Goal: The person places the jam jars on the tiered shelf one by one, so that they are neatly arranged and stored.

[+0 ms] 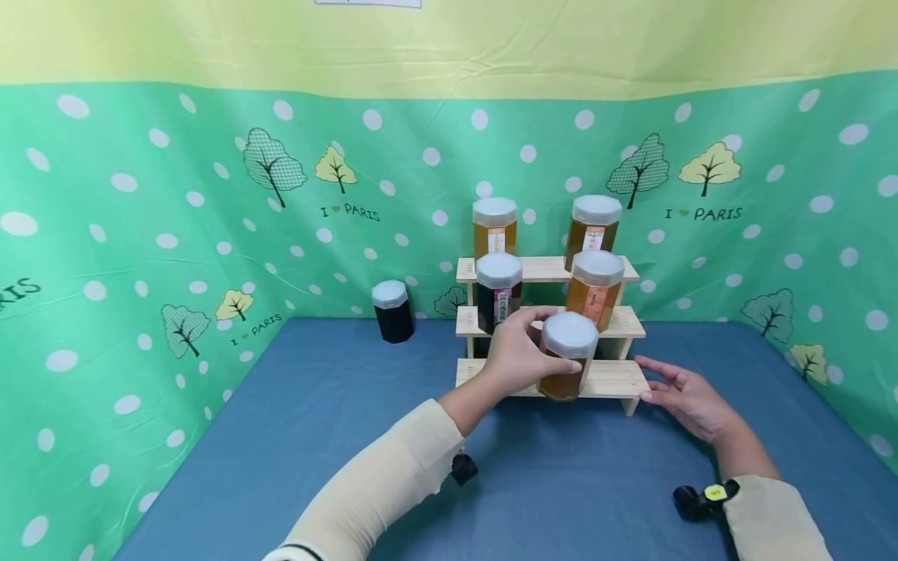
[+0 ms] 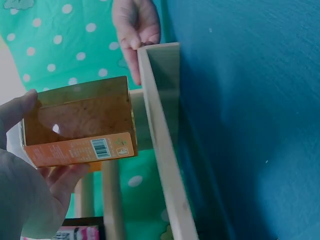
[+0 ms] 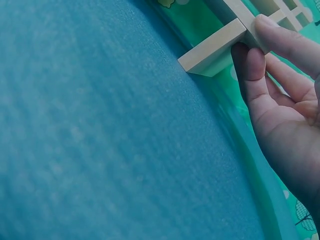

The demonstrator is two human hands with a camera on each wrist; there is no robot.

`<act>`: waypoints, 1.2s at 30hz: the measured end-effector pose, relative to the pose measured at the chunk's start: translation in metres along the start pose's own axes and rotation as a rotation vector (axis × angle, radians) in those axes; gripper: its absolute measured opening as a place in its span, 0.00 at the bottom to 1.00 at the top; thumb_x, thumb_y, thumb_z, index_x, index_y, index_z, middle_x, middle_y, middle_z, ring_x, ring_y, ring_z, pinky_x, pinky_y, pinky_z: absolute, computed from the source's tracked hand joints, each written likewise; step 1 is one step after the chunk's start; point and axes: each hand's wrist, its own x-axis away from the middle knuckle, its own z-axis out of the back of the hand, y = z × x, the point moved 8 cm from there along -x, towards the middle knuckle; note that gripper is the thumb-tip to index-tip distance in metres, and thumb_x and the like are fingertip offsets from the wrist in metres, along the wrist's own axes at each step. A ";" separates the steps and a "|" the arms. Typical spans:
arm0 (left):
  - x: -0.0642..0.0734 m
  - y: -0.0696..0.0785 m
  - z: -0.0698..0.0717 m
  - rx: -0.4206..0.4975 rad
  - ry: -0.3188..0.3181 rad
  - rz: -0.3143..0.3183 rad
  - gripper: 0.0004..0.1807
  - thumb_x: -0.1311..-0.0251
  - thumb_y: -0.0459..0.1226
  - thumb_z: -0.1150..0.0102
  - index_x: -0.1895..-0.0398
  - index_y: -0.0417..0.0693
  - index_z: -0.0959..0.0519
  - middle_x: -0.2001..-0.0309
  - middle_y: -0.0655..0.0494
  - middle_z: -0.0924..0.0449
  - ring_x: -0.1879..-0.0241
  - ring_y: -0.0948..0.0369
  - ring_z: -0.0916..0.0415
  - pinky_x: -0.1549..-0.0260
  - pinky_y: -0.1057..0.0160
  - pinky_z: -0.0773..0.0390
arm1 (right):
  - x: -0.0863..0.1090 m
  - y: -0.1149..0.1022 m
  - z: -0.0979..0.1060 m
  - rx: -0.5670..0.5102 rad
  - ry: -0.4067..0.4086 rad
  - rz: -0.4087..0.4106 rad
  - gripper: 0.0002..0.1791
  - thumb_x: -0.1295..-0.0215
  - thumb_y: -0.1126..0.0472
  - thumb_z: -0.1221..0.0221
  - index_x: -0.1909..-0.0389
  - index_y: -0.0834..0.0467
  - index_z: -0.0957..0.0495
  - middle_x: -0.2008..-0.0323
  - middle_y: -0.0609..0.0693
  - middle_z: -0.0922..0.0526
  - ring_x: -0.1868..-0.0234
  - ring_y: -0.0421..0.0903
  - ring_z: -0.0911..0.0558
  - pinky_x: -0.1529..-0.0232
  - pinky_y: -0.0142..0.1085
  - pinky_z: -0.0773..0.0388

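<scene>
My left hand (image 1: 517, 354) grips a jar of amber honey (image 1: 561, 386) with a pale lid, thumb on one side and fingers on the other. The jar is upright at the lowest step of a three-step wooden display shelf (image 1: 617, 379); I cannot tell whether its base touches the board. An orange label with a barcode shows on this honey jar (image 2: 82, 120) in the left wrist view. My right hand (image 1: 691, 401) pinches the right end of the lowest step, its thumb (image 3: 280, 37) on the wood and curled fingers beneath.
On the middle step stand a dark jar (image 1: 500, 292) and an orange-labelled jar (image 1: 592, 292). Two amber jars, left (image 1: 494, 226) and right (image 1: 595, 226), occupy the top step. A black jar (image 1: 394, 312) stands on the blue tablecloth (image 1: 337, 436), by the patterned curtain (image 1: 210, 195).
</scene>
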 end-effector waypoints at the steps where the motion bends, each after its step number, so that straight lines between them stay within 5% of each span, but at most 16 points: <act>1: 0.000 -0.001 -0.002 -0.003 -0.001 -0.003 0.42 0.63 0.43 0.17 0.39 0.54 0.24 0.48 0.64 0.24 0.60 0.67 0.27 0.67 0.68 0.22 | 0.000 0.000 0.000 -0.002 -0.001 0.001 0.44 0.35 0.64 0.37 0.26 0.69 0.52 0.34 0.69 0.35 0.51 0.33 0.21 0.52 0.27 0.24; 18: -0.010 -0.007 -0.032 -0.062 0.037 -0.047 0.43 0.61 0.49 0.20 0.38 0.55 0.27 0.46 0.64 0.24 0.59 0.69 0.27 0.64 0.73 0.24 | 0.000 -0.002 -0.004 -0.003 -0.026 0.016 0.43 0.34 0.65 0.38 0.26 0.70 0.53 0.37 0.63 0.32 0.51 0.34 0.20 0.52 0.28 0.24; 36: -0.019 0.001 -0.051 -0.128 0.056 -0.053 0.40 0.60 0.50 0.20 0.42 0.54 0.28 0.50 0.64 0.25 0.57 0.65 0.25 0.63 0.74 0.26 | 0.002 -0.004 -0.003 -0.037 -0.039 0.040 0.41 0.33 0.67 0.41 0.26 0.69 0.52 0.47 0.37 0.27 0.50 0.33 0.21 0.52 0.27 0.24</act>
